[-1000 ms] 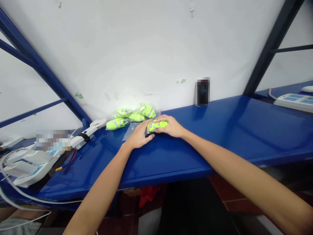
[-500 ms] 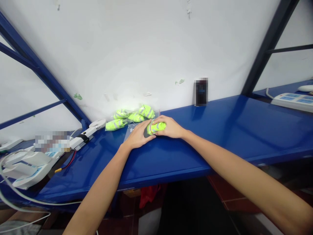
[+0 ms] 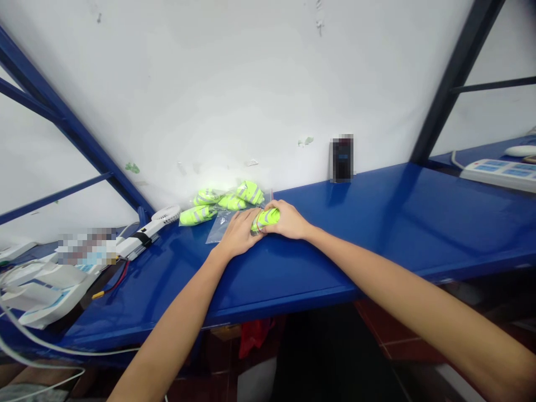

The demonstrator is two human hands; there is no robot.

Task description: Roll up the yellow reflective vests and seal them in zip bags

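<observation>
A rolled yellow-green bundle with grey stripes and a thin red band [image 3: 268,218] lies low over the blue table. My right hand [image 3: 288,220] is wrapped round its right end. My left hand [image 3: 242,231] is closed on its left end and hides that part. Under and beside my left hand, a clear plastic bag [image 3: 217,226] lies flat on the table. Just behind it sit several similar yellow-green bundles in clear bags [image 3: 230,201], near the wall.
On the blue table [image 3: 377,223], a dark blurred box [image 3: 341,161] stands against the wall. At the left are a white fan [image 3: 166,214], white devices [image 3: 50,290], cables and a yellow connector [image 3: 98,295]. A power strip [image 3: 502,172] lies far right.
My left hand has closed in further over the bundle's left end, and its dark end is now covered. More of the flat clear bag shows. The view has shifted slightly.
</observation>
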